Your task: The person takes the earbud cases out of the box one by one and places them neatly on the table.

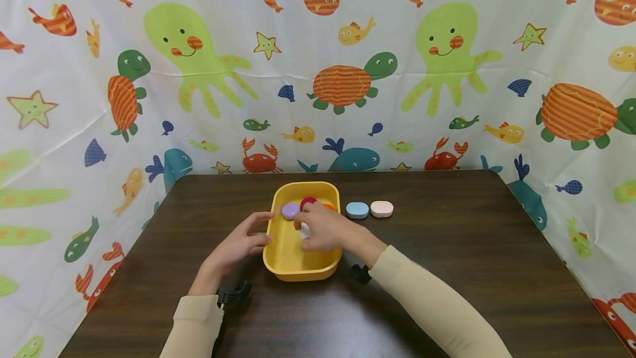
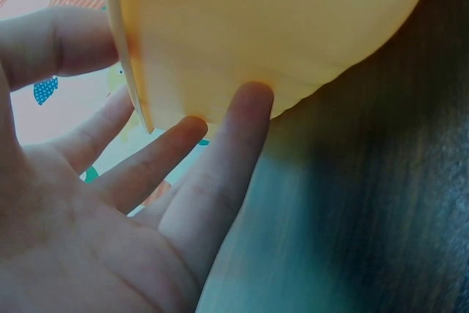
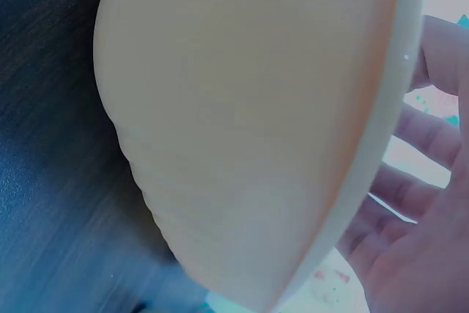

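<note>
A yellow plastic tray (image 1: 288, 272) with rounded corners stands on the table. My left hand (image 1: 242, 245) rests its fairly straight fingertips against the tray's left side; the left wrist view shows fingers (image 2: 245, 111) on its outer wall. Reaching over the right rim, my right hand (image 1: 325, 229) pinches a small white rounded piece (image 1: 305, 231) inside the tray. Its fingertips are hidden behind the wall (image 3: 256, 130) in the right wrist view. Toward the tray's far end lie a lilac rounded piece (image 1: 290, 211), a crimson one (image 1: 308, 201) and an orange one (image 1: 328, 207), the last two partly covered by my hand.
Just right of the tray, a light blue oval piece (image 1: 357, 210) and a pale pink one (image 1: 382, 209) lie side by side on the dark wooden table (image 1: 447, 225). A white curtain (image 1: 298, 10) printed with sea animals hangs behind the table's far edge.
</note>
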Motion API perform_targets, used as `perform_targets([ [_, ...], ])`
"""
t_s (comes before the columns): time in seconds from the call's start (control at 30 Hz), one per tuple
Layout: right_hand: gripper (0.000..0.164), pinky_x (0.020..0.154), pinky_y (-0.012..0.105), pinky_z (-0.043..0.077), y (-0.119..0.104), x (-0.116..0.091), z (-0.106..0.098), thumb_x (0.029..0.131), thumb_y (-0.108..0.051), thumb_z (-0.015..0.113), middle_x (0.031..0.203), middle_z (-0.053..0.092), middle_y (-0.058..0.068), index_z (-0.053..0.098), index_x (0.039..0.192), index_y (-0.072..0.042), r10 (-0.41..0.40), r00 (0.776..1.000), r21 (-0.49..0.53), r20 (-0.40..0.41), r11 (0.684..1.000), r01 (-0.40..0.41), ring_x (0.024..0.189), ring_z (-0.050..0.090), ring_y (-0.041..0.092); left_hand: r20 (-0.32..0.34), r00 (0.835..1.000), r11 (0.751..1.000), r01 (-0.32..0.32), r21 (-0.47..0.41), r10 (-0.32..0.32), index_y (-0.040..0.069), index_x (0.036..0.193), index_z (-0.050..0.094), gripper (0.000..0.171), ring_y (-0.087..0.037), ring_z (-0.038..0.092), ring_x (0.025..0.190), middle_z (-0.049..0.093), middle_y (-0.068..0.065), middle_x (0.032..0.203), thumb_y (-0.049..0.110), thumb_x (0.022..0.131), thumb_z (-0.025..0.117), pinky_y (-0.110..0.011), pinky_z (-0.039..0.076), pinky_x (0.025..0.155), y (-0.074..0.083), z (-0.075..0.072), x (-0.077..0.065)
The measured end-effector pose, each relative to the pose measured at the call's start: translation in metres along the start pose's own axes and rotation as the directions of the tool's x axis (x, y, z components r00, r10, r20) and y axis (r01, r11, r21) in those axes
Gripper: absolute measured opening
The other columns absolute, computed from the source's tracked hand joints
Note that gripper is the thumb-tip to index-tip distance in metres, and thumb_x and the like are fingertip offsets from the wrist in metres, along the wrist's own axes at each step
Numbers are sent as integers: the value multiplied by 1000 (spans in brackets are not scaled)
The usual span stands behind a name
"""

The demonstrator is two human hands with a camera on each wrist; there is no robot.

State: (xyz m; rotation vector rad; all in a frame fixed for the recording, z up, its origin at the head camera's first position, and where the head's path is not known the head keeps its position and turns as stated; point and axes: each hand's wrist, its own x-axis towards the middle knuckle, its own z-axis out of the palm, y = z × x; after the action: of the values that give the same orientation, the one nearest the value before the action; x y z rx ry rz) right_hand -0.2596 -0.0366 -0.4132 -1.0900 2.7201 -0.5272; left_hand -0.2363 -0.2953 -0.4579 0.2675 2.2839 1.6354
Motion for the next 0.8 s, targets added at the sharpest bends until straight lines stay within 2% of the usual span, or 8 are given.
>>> perform_targets([
  [0.23, 40, 88, 30, 50, 0, -5, -3, 82, -28, 79, 108, 53, -2, 70, 119, -17, 5, 999, 16, -37, 1000, -4, 102, 47, 16, 4, 1000, 1000, -4, -2, 4, 8, 152, 35, 58, -43, 48, 133, 29, -23, 158, 13, 101, 60, -49, 50, 103, -2, 0, 0],
  [0.43, 38, 91, 32, 50, 0, -10, -6, 82, -27, 78, 110, 53, -3, 70, 118, -18, 5, 998, 18, -70, 1000, -4, 109, 45, 18, 1, 1000, 1000, -7, 2, 7, 9, 152, 35, 58, -43, 48, 132, 29, -23, 158, 14, 101, 60, -50, 50, 104, -2, 0, 1],
  [0.8, 37, 87, 30, 52, 2, -18, -10, 79, -25, 78, 116, 56, -1, 70, 115, -18, 7, 994, 23, -112, 1000, -4, 108, 45, 18, -5, 1000, 1000, -4, 13, 4, 9, 152, 35, 59, -42, 49, 132, 29, -23, 158, 15, 100, 61, -50, 50, 103, -2, 1, 0],
])
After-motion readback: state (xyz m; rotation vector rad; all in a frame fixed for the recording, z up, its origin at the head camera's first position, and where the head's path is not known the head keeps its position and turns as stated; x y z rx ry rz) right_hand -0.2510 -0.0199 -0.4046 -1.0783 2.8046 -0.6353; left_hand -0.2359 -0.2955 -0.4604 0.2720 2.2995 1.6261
